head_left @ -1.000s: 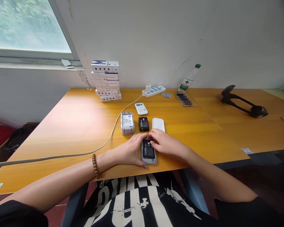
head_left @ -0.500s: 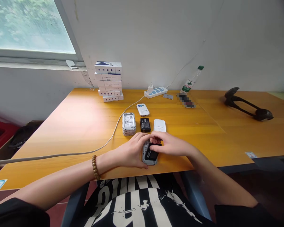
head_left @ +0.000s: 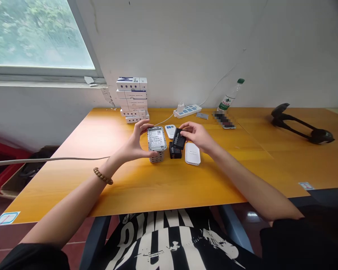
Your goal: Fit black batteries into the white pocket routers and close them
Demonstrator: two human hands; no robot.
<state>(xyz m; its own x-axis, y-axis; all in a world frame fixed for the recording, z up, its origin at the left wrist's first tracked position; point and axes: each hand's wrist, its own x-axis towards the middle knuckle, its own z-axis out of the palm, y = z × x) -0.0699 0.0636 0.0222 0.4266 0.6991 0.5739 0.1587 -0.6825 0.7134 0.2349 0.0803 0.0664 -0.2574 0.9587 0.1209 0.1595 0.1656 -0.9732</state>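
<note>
My left hand [head_left: 138, 140] grips a grey-rimmed portable device [head_left: 157, 138] by its left side, holding it tilted up above a short stack of similar devices [head_left: 156, 158]. The device's face shows a white label with a QR code. My right hand [head_left: 194, 137] pinches a black 3000 mAh battery [head_left: 178, 138] in its fingertips, just above the table. Below it lies a second black battery [head_left: 175, 152]. A white cover [head_left: 192, 154] rests near my right hand, and a small white device [head_left: 170, 131] lies partly hidden behind the held battery.
A tower of white boxes [head_left: 132, 99] stands at the back of the wooden table [head_left: 129, 187], beside a power strip [head_left: 187, 111] and a plastic water bottle [head_left: 228, 93]. A pixelated object [head_left: 224, 120] lies nearby. A black stand-like object [head_left: 301, 125] sits right; a pale cable [head_left: 73, 159] crosses left.
The black battery has come off the grey device and is lifted in my right hand. My left hand has raised the device over the stack. The whole view has tilted slightly.
</note>
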